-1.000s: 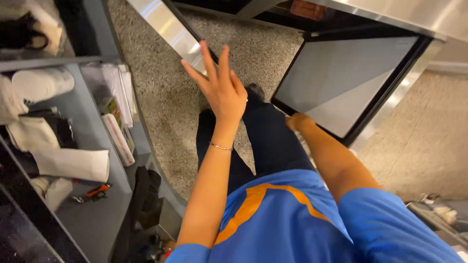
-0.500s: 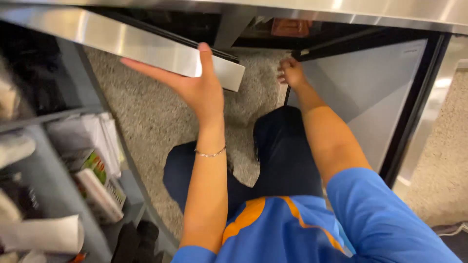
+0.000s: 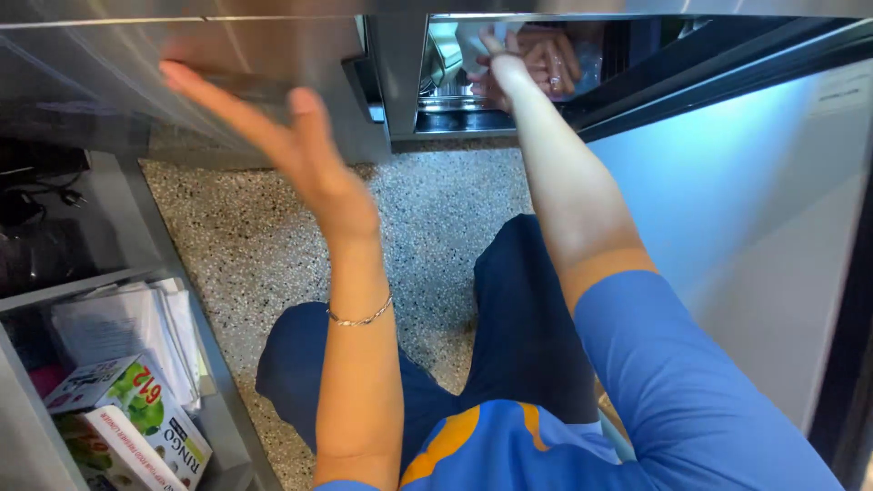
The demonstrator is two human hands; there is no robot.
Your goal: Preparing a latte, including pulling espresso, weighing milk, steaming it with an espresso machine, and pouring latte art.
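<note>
Reaching into the open compartment (image 3: 536, 82) of a steel undercounter fridge at 12 o'clock, the right hand (image 3: 505, 68) has its fingers curled on a clear bag of pinkish sausages (image 3: 550, 59) that lies on the shelf inside; how firm the grip is I cannot tell, since the fingers blur into the wrapping. Just left of the bag, at 11 o'clock from the hand, sits a pale green and white packet (image 3: 446, 55), partly hidden by the door post (image 3: 400, 82). The fridge door (image 3: 755, 209) hangs wide open from 1 to 4 o'clock, its pale inner face running beside the right forearm. The left hand (image 3: 305, 159) is spread, palm flat and fingers splayed, against the steel front panel (image 3: 182, 73) at 10 o'clock, gripping nothing; a thin chain bracelet (image 3: 361, 318) circles its wrist. Below both arms lies speckled terrazzo floor (image 3: 427, 227), with the person's dark trousers (image 3: 518, 327) and blue shirt with orange trim (image 3: 564, 445) filling 6 o'clock. A grey shelf unit (image 3: 186, 282) stands at 8 o'clock: its lower tier holds a stack of white papers (image 3: 127, 327) and two printed cardboard boxes (image 3: 127, 423) with green fruit pictures, while the upper tier at 9 o'clock holds dark gear and a black cable (image 3: 41, 195). Nothing stands between the right hand and the bag; only the door post screens the compartment's left part
</note>
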